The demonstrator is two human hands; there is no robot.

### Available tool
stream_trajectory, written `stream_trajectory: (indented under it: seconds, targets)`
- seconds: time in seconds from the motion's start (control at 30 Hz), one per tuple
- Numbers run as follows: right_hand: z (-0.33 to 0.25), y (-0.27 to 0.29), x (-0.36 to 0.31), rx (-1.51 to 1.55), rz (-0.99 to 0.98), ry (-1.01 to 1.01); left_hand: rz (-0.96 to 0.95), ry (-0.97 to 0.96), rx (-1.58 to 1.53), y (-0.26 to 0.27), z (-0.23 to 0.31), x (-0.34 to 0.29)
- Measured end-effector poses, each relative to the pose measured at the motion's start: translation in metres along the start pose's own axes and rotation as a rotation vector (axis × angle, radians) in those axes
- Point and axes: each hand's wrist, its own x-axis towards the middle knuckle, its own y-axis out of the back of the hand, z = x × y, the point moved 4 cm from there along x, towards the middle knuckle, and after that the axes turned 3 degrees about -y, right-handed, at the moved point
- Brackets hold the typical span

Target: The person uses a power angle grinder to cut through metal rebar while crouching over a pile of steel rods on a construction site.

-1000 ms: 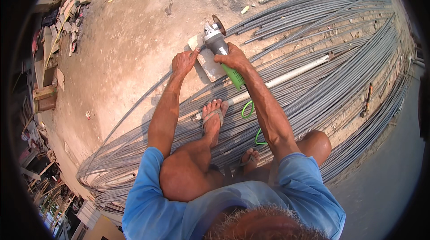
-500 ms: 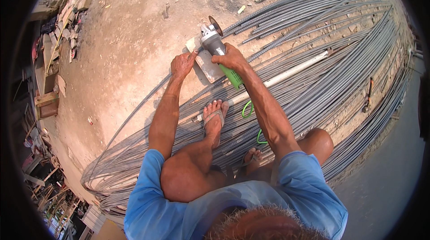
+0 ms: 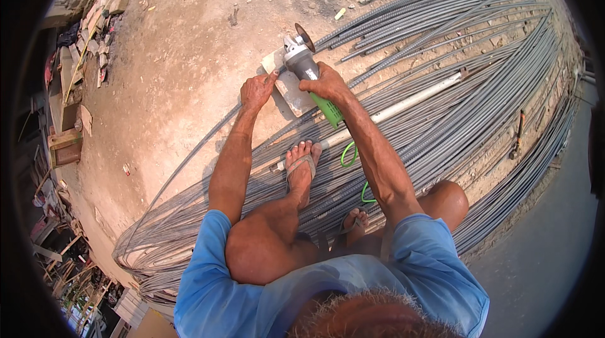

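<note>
My right hand (image 3: 328, 84) is wrapped round the body of an angle grinder (image 3: 302, 64), grey and silver at the head and green at the rear. Its thin brown cutting disc (image 3: 305, 38) points away from me, close to a steel reinforcing bar. To the left, my left hand (image 3: 257, 91) is closed on that reinforcing bar (image 3: 200, 157), which curves in from the lower left. Beneath the bar and the grinder lies a pale, flat block (image 3: 295, 97) on the dirt. Whether the disc touches the bar, I cannot tell. A bright green cord (image 3: 348, 154) loops below the grinder.
Long bundles of reinforcing bars (image 3: 435, 130) spread under and around my sandalled feet (image 3: 301, 168). A pale pipe (image 3: 419, 96) lies across them. At the right is an orange-and-black tool (image 3: 518, 135). Wood scraps and rubble (image 3: 70, 139) line the left edge of the dirt ground (image 3: 183, 41).
</note>
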Motion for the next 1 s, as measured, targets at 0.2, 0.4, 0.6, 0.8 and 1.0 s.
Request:
stream_trajectory:
  seconds: [0.2, 0.4, 0.6, 0.8, 1.0]
  targets:
    - [-0.0009, 0.0013, 0.0025, -0.030, 0.007, -0.005, 0.004, -0.009, -0.006, -0.0027, -0.0022, 0.0023]
    - [-0.0008, -0.0001, -0.0017, -0.004, 0.001, 0.004, 0.039, -0.008, -0.011, -0.0023, -0.0029, 0.0005]
    - [0.0007, 0.0006, 0.0018, -0.020, 0.003, 0.002, -0.004, 0.001, 0.007, -0.0025, -0.0019, 0.0019]
    - [-0.0032, 0.0014, 0.0055, 0.011, -0.008, 0.004, 0.029, -0.009, 0.008, -0.0028, -0.0015, 0.0005]
    - [-0.0049, 0.0028, 0.0024, -0.028, -0.015, -0.023, 0.011, 0.007, 0.011, -0.0012, -0.0009, 0.0002]
